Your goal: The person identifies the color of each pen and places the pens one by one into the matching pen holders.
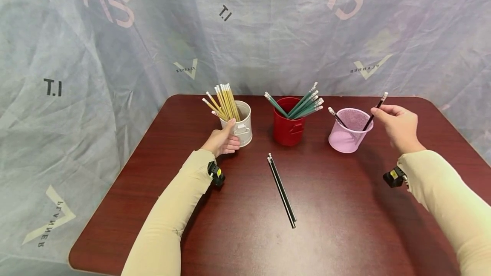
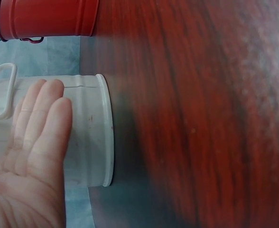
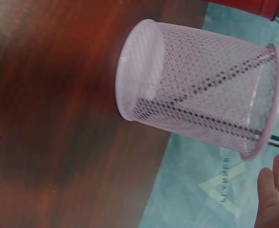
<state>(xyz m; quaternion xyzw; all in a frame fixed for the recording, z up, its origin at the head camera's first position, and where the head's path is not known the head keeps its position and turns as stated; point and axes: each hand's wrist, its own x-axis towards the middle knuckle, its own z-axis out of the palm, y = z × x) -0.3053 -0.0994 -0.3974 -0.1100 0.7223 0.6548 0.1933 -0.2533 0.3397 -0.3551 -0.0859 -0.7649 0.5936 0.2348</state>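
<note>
My right hand (image 1: 400,125) pinches a black pencil (image 1: 377,107) near its white eraser end, its lower part inside the pink mesh pencil cup (image 1: 347,139). Another dark pencil (image 1: 337,117) leans to the cup's left side; both show through the mesh in the right wrist view. With fingers extended, my left hand (image 1: 222,140) lies against the front of the white metal bucket (image 2: 89,128), thumb by its handle. Yellow pencils (image 1: 226,101) fill that bucket. On the table lie black pencils (image 1: 281,191), side by side, eraser ends pointing away.
Between the two cups stands a red metal bucket (image 1: 288,133) of green pencils (image 1: 307,105) fanning out on both sides. All three containers line the far part of the dark red wooden table (image 1: 230,233). A grey printed curtain (image 1: 253,46) hangs behind it.
</note>
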